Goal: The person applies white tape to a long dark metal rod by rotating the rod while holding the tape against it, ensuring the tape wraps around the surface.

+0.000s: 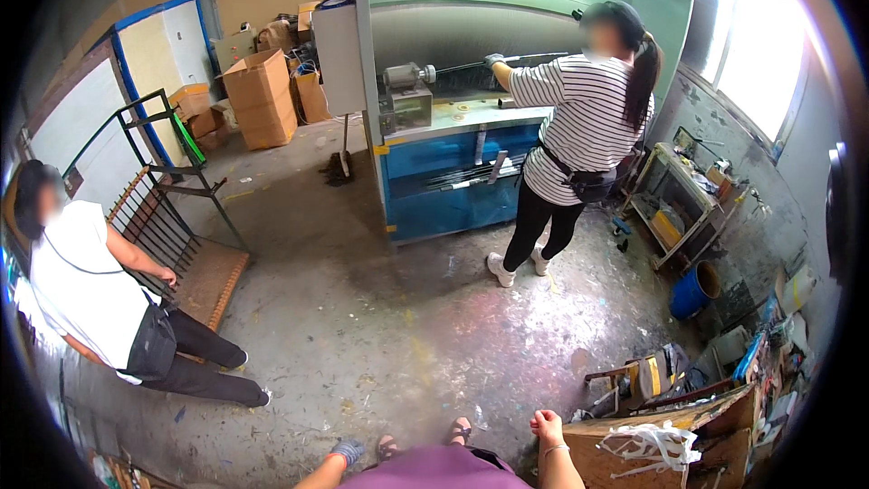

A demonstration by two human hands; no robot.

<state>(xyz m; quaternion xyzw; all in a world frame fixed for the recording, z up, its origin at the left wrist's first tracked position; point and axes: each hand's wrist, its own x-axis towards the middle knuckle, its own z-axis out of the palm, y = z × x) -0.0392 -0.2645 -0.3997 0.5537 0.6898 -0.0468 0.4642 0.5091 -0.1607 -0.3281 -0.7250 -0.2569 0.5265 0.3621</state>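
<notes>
My left hand (347, 450) wears a grey-blue glove and hangs low at the bottom edge above the concrete floor; it is too small to make out its fingers. My right hand (546, 426) is bare, curled into a fist with nothing in it. It sits beside the corner of a wooden crate (634, 457) with white straps (656, 444) lying on top. My sandalled feet (460, 431) show between my two hands.
A person in a striped shirt (579, 127) stands at a blue machine bench (453, 190), a gloved hand on a long rod. A person in a white shirt (81, 290) leans by a metal rack (163, 208). Cardboard boxes (261, 95) stand behind. A blue bucket (692, 292) and cluttered shelves line the right wall.
</notes>
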